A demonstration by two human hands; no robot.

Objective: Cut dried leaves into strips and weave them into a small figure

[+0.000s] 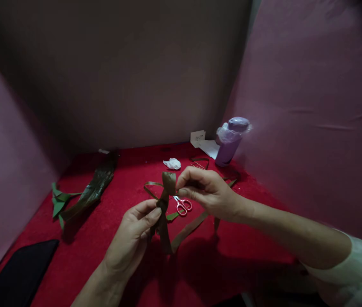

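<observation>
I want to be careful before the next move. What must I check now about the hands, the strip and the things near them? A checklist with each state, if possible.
1. Left hand grips the brown strip: ok, the thumb presses on it.
2. Right hand pinches the strip's folded top: cannot tell; fingertips are at its edge, contact unclear.
3. Strip's long tail gathered in: not ok, it hangs loose and runs up behind the right hand.
4. Scissors out of the fingers: ok, they lie on the red table.
5. Scissors' blades closed: cannot tell, they are partly hidden.
</observation>
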